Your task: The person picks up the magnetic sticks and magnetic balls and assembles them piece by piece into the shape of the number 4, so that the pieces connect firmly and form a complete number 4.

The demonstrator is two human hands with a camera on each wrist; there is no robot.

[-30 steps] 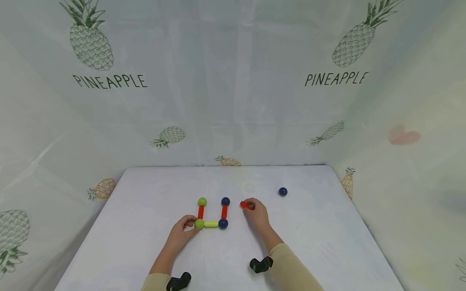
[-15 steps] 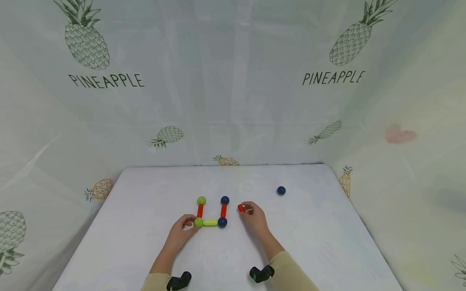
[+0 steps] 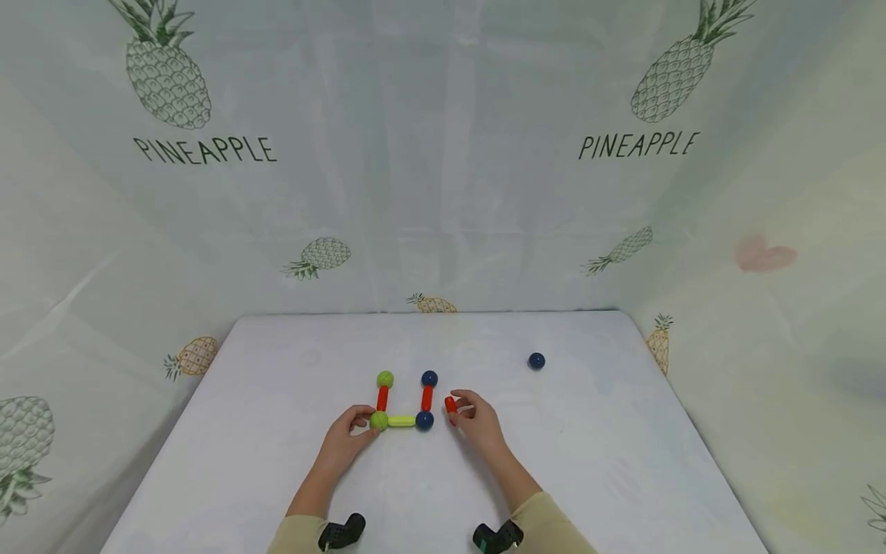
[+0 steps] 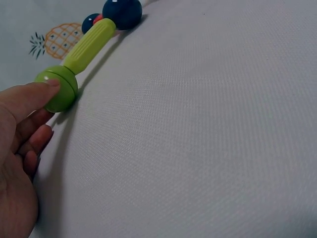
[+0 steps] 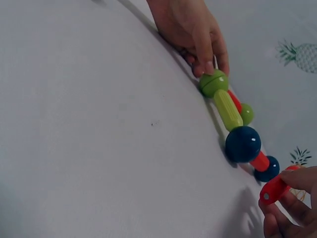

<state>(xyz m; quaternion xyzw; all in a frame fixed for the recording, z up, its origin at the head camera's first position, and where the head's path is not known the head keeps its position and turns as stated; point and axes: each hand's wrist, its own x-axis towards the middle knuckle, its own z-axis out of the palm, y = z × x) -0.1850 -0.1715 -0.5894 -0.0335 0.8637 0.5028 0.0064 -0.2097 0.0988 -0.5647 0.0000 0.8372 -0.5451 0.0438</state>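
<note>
A U-shaped figure of magnetic sticks and balls lies on the table. Its base is a yellow-green stick (image 3: 401,422) between a green ball (image 3: 378,420) and a blue ball (image 3: 424,421). Two red sticks run away from these, ending in another green ball (image 3: 384,378) and another blue ball (image 3: 429,378). My left hand (image 3: 341,445) pinches the near green ball between thumb and fingers. Just right of the figure, my right hand (image 3: 483,423) holds a loose red magnetic stick (image 5: 275,190), apart from the near blue ball; a silvery dot shows on its end.
A single blue ball (image 3: 536,361) sits at the back right of the white table (image 3: 595,462). Pineapple-printed cloth (image 3: 443,192) hangs behind and beside the table. Black devices (image 3: 342,531) are worn at both wrists.
My right hand has come left and nearer, toward the near blue ball, turning the red stick from sideways to more lengthwise. My left hand has kept its grip on the green ball.
</note>
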